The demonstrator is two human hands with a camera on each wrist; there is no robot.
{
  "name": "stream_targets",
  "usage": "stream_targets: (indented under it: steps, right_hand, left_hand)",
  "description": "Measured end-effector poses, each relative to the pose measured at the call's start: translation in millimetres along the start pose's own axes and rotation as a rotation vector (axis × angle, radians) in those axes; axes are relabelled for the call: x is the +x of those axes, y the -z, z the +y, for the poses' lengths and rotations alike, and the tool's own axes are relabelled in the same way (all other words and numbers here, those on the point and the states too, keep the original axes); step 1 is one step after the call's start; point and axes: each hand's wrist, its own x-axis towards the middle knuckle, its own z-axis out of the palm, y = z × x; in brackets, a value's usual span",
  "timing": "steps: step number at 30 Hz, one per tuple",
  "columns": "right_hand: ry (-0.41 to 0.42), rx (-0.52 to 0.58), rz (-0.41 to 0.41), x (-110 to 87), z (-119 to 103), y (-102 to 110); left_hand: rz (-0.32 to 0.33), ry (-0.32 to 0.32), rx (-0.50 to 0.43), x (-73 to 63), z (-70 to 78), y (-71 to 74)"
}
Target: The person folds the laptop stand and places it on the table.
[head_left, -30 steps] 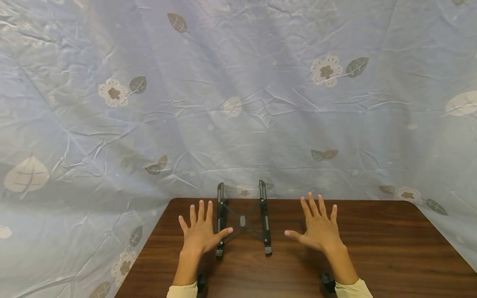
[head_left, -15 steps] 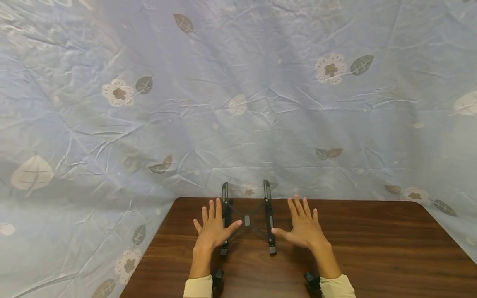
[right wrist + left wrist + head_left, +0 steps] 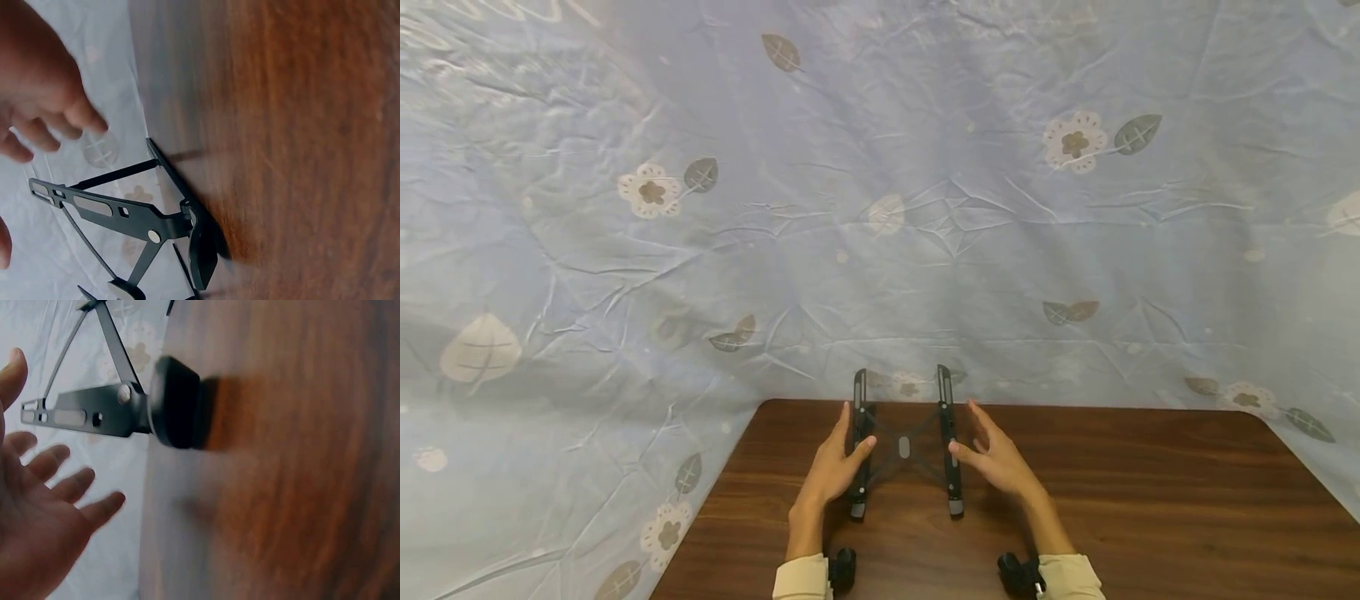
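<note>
A black folding laptop stand [image 3: 904, 447] stands opened out on the wooden table, its two side rails joined by crossed bars with a grey pad at the centre. My left hand [image 3: 831, 471] is beside the left rail, thumb and fingers apart and loosely extended. On the other side, my right hand [image 3: 1000, 467] is beside the right rail in a similar pose. In the left wrist view, a gap shows between the left hand [image 3: 44, 519] and the stand's rail [image 3: 100, 409]. The right wrist view has the right hand [image 3: 44, 75] near the raised rail [image 3: 94, 206], grasping nothing.
The brown table [image 3: 1150, 500] extends to both sides, its far edge just behind the stand. A pale blue curtain [image 3: 880, 275] with leaf and flower prints hangs behind and to the sides. Black wrist devices [image 3: 842, 571] sit by the cream sleeves [image 3: 803, 578].
Both hands have moved inward toward the stand's rails. Their spread fingers have drawn together and the palms have turned to face each other. The head view has shifted slightly.
</note>
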Motion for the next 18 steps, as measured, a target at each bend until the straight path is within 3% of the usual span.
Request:
stream_targets:
  steps: [2, 5, 11, 18]
  right_hand:
    - [0.036, 0.096, -0.008, 1.5, 2, 1]
    - [0.088, 0.148, -0.008, 3.8, 3, 3]
    - [0.097, 0.100, 0.052, 6.9, 6, 2]
    - [0.040, 0.032, 0.161, 9.2, 8, -5]
  left_hand:
    - [0.013, -0.034, -0.022, 0.9, -3.3, 0.7]
    - [0.023, -0.071, -0.047, 2.4, -5.8, 2.1]
    - [0.066, -0.107, -0.085, 5.1, -9.2, 4.1]
    - [0.131, -0.120, -0.112, 7.0, -16.0, 2.6]
